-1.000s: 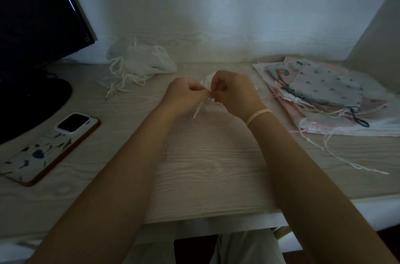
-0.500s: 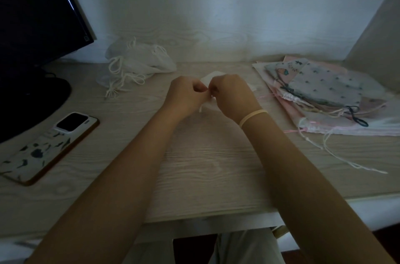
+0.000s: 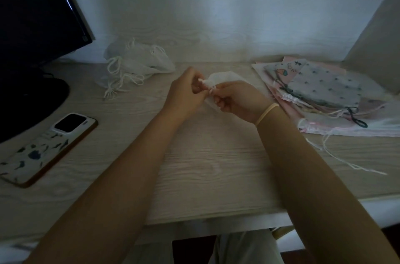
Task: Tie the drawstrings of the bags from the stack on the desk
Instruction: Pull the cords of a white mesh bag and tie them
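A small sheer white drawstring bag [image 3: 225, 76] is held just above the middle of the desk [image 3: 212, 155], its gathered neck pointing left. My left hand [image 3: 186, 92] pinches the white drawstring at the bag's neck. My right hand [image 3: 236, 99], palm turned up, grips the same string and the bag's lower edge. The bag's lower part is hidden behind my right hand. A stack of flat patterned and pink bags [image 3: 324, 90] lies at the right, with loose strings [image 3: 346, 159] trailing toward the front edge.
A heap of white sheer bags [image 3: 138, 64] with looped cords sits at the back left. A phone [image 3: 47, 146] lies face down at the left. A dark monitor [image 3: 36, 10] stands on its base at the far left. The wall rises close behind.
My right hand has rolled palm-up and dropped slightly right. The white bag, mostly hidden before, now shows between and behind my hands, with its neck gathered.
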Demonstrator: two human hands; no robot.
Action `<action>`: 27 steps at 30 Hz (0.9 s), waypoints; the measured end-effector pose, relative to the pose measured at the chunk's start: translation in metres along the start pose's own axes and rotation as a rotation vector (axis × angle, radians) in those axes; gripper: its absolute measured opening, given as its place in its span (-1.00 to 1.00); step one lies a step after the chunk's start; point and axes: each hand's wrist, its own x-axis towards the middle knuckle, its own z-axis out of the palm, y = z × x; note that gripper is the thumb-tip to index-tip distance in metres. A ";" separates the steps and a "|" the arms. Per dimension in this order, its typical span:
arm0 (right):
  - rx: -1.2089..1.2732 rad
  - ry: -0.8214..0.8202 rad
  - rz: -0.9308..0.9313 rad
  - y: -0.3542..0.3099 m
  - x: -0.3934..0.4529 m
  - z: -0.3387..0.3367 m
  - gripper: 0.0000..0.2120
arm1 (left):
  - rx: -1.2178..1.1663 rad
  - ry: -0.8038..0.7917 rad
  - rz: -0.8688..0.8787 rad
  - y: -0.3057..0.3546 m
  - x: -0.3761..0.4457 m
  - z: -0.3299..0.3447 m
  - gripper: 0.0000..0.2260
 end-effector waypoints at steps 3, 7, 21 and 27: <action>0.152 -0.043 0.054 0.000 0.002 -0.002 -0.80 | -0.087 -0.004 -0.015 -0.001 0.001 0.001 -0.84; 0.204 -0.027 0.065 0.002 0.002 -0.002 -0.78 | -0.052 -0.031 -0.047 0.000 0.001 0.000 -0.88; -0.283 0.576 -0.265 0.001 0.005 -0.009 -0.96 | 0.356 -0.044 -0.170 -0.004 0.005 -0.019 -0.86; -0.531 0.639 -0.314 0.007 0.010 -0.008 -0.91 | 0.746 -0.154 -0.154 0.003 0.003 -0.021 -0.79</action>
